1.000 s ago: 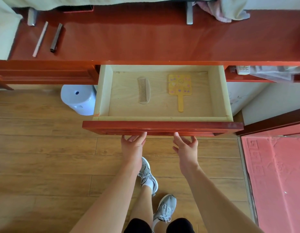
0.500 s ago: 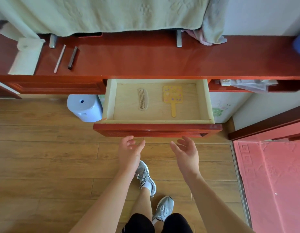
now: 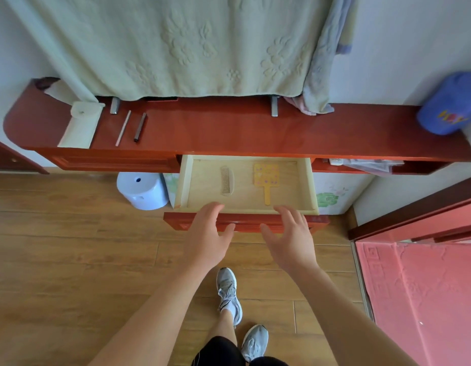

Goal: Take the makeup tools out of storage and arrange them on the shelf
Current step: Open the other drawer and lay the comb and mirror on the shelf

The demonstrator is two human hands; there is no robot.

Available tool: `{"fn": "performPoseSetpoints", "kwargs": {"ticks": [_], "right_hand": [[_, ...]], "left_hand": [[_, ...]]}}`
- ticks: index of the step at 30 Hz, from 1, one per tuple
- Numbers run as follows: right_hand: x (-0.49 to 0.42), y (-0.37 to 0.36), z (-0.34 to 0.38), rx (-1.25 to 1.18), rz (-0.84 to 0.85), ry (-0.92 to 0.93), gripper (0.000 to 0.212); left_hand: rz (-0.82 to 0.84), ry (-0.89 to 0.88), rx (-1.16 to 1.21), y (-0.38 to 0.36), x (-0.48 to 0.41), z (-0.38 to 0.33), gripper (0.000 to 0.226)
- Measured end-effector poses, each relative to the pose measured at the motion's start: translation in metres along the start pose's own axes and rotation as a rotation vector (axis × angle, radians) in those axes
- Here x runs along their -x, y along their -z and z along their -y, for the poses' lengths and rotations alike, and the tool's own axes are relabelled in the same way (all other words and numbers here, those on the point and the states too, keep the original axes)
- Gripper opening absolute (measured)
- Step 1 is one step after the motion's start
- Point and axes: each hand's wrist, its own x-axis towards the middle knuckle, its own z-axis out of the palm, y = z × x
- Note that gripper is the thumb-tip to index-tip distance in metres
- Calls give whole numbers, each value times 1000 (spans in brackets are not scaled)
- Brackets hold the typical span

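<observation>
The pale wooden drawer (image 3: 182, 183) stands pulled out under the red shelf (image 3: 229, 133). Inside lie a tan comb (image 3: 226, 180) on the left and a yellow paddle-shaped tool (image 3: 266, 178) with a handle on the right. My left hand (image 3: 206, 237) hovers palm down over the drawer's red front, fingers relaxed and empty. My right hand (image 3: 289, 239) hovers beside it, also relaxed and empty. On the shelf's left end lie a thin pale stick (image 3: 123, 128), a dark pencil-like stick (image 3: 140, 127) and a cream pouch (image 3: 79, 125).
A green towel (image 3: 176, 46) hangs above the shelf over the wall. A blue cap (image 3: 450, 104) sits at the shelf's right end. A light blue stool (image 3: 142, 190) stands on the wooden floor left of the drawer. A pink mat (image 3: 419, 299) lies at the right.
Both hands let go of the drawer's underside, turned palm down and rose over its front edge. The view pulled back and up, showing more of the shelf and towel.
</observation>
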Motion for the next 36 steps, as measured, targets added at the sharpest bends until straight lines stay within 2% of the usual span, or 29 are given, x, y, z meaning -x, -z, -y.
{"fn": "performPoseSetpoints", "kwargs": {"ticks": [6,16,18,23,27,36], "right_hand": [[-39,12,18,237,9,187,57],[-107,-8,22,403,200,112,52],[-119,-13,20,415,230,80,50],[-150,-30,10,435,301,-18,50],[-166,-47,-2,427,357,-92,54],[-196,-91,-40,384,435,-210,54]], "left_hand": [[115,-130,-218,14,-42,-2,54],[236,-205,-339,3,-120,17,35],[270,-189,-351,-4,-132,23,31],[389,-97,-355,-24,-161,36,41],[470,-19,-376,-44,-177,44,36],[482,104,-477,-100,-203,68,43]]}}
